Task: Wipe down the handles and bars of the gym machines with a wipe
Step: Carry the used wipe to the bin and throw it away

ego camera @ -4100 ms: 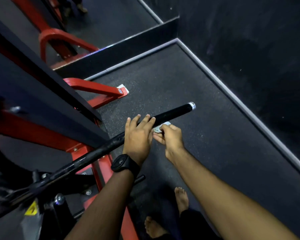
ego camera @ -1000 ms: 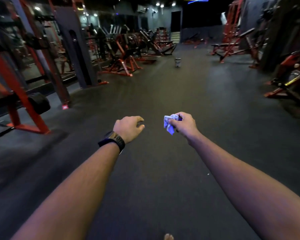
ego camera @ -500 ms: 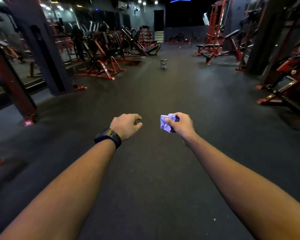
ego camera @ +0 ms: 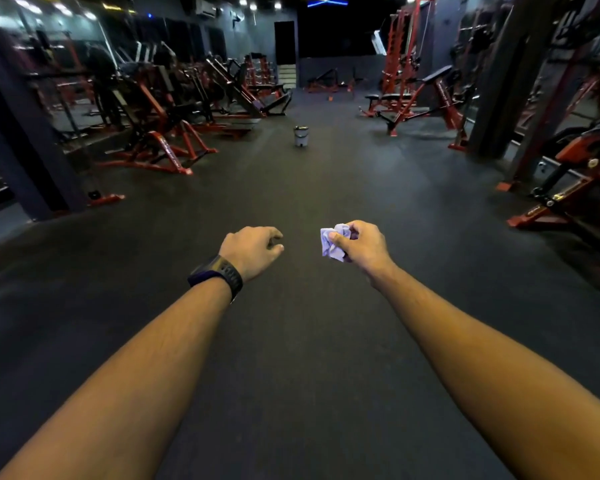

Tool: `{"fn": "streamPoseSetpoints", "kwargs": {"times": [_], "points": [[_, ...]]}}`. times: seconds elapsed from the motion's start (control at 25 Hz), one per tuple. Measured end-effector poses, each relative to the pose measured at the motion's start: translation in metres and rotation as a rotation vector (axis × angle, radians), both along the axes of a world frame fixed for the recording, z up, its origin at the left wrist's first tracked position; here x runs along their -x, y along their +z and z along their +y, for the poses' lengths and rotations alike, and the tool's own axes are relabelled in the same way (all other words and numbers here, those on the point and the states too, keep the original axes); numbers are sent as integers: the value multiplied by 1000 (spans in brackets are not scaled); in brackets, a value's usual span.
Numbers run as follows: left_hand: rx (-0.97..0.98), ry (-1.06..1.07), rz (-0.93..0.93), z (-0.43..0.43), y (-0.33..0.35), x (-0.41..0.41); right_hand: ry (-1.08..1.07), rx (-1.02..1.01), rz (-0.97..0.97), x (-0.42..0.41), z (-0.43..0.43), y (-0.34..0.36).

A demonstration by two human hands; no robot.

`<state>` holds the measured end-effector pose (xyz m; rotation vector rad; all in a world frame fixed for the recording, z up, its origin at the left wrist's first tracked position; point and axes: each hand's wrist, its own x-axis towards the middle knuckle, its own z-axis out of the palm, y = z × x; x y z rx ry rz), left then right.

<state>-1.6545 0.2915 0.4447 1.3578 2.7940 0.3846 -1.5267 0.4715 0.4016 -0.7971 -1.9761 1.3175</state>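
Observation:
Both arms reach forward over the dark rubber floor of a gym aisle. My right hand (ego camera: 366, 245) pinches a crumpled pale purple wipe (ego camera: 333, 242) between thumb and fingers. My left hand (ego camera: 253, 249), with a dark watch on the wrist, is loosely curled and holds nothing. No machine handle or bar is within reach of either hand. Red and black gym machines (ego camera: 160, 140) line the left side, and more of the machines (ego camera: 575, 188) stand at the right.
A small grey bin (ego camera: 301, 135) stands in the middle of the aisle ahead. A dark pillar (ego camera: 25, 133) rises at the left and another pillar (ego camera: 499, 81) at the right. Benches (ego camera: 413, 98) sit at the far right. Steps lie at the back.
Four seconds ago both hands were at a black bar by a red machine. Since then the view has swung to the open aisle, and the left machines have drifted past; the hands keep their pose.

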Motion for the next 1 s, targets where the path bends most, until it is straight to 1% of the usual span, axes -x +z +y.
{"fn": "streamPoseSetpoints", "kwargs": {"times": [0.16,0.24,0.36,0.48,0.64,0.76,0.88,1.0], "points": [[4,-26,15,116,-12,114,-3,12,33,114,120,-19],[22,-10,-7,181,-17,176,3,25,9,176,188,-27],[20,33,-33,269,-7,267,14,28,-42,274,288,-15],[3,50,-32,335,2,352,30,10,-52,364,363,-5],[-33,98,-42,438,-16,499,66,-15,-67,509,471,-14],[-58,75,-53,517,-26,608,44,-27,-74,622,552,-21],[-34,71,-73,594,-11,713,54,-12,-96,723,625,-12],[-51,56,-60,685,5,820,45,-22,-82,825,709,-4]]}}
